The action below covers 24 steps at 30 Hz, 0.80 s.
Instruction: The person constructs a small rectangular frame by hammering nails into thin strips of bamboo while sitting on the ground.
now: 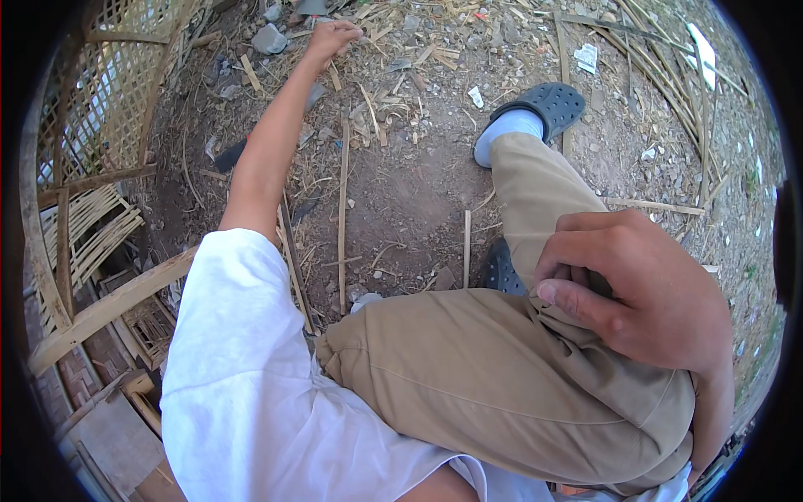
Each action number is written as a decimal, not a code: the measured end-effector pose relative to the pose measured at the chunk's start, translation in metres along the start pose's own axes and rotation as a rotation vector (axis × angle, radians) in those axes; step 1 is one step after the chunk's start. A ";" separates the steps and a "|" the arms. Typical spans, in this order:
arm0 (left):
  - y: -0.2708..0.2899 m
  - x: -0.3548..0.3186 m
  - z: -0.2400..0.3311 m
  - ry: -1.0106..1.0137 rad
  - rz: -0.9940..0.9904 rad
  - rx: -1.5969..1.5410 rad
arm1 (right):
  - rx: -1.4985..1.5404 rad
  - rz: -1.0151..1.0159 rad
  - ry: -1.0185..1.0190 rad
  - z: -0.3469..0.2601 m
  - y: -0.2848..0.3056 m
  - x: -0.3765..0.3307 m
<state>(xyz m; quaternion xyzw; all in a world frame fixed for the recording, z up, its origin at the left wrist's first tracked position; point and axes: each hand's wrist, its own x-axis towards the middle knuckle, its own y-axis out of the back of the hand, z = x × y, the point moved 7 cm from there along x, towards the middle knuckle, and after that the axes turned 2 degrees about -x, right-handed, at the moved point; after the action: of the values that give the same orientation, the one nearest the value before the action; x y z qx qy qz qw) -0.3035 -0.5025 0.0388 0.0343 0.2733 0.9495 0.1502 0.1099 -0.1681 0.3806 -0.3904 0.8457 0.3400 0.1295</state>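
My left arm stretches far forward over the littered ground. At its end my left hand (335,38) is closed, low over wood chips and thin slivers (381,35); whatever its fingers hold, if anything, is too small to make out. My right hand (623,289) is curled loosely above the tan trousers (493,360), thumb bent in towards the fingers. Nothing shows inside that curl. A dark clog (556,109) on my foot, worn with a pale sock (508,132), rests ahead; another clog (502,269) is partly hidden by my leg.
Long thin strips (344,217) lie on the dirt, with more along the right (669,79). A grey stone (269,39) is near my left hand. A dark flat object (230,156) lies partly behind my left forearm. Lattice panels (109,92) and a wooden beam (113,309) stand at left.
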 end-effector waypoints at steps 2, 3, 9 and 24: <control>-0.036 -0.008 0.001 0.189 -0.158 -0.459 | -0.010 -0.003 -0.033 0.007 -0.001 0.000; -0.042 -0.011 0.007 0.189 -0.165 -0.464 | -0.008 -0.002 -0.043 0.009 -0.001 -0.001; -0.023 -0.015 0.019 0.158 -0.187 -0.214 | 0.010 0.026 0.004 0.004 0.000 -0.003; -0.078 -0.021 0.049 -0.270 -0.219 0.538 | -0.008 0.000 -0.080 0.008 0.000 -0.003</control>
<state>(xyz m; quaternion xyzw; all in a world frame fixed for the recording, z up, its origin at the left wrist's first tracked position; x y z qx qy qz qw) -0.2556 -0.4214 0.0396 0.1687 0.4945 0.8082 0.2718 0.1116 -0.1611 0.3765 -0.3769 0.8385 0.3587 0.1618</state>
